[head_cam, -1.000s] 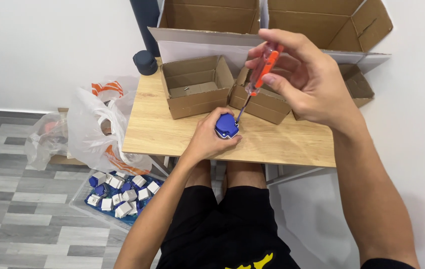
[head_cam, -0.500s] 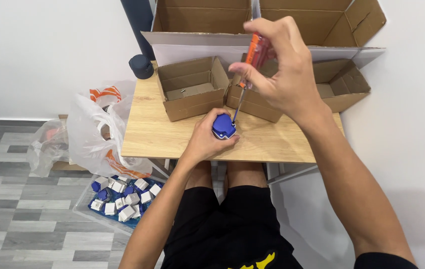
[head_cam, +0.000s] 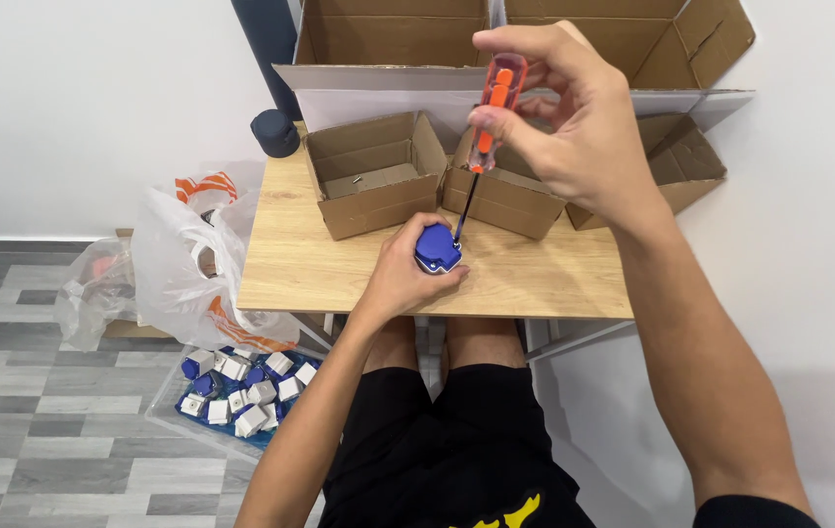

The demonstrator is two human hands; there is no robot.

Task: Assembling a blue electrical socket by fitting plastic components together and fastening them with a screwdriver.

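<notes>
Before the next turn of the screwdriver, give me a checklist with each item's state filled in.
1. Left hand grip closed around the small blue plastic part: ok.
2. Right hand grip pinching the orange-handled screwdriver: ok.
3. Tip meets the blue part's upper right edge: ok.
4. Tip seated in a screw: cannot tell.
5. Part braced over the light wooden table: ok.
6. Small open cardboard box apart from both hands: ok.

Screwdriver (head_cam: 489,117): orange and clear handle, dark shaft. Small plastic housing (head_cam: 437,248): blue. Table (head_cam: 339,274): light wood grain. Cardboard boxes (head_cam: 374,182): plain brown. Plastic bag (head_cam: 192,259): translucent white with orange print. Parts in the floor tray (head_cam: 241,391): blue and white. Shorts (head_cam: 456,460): black, yellow graphic. Floor (head_cam: 36,411): grey planks.
</notes>
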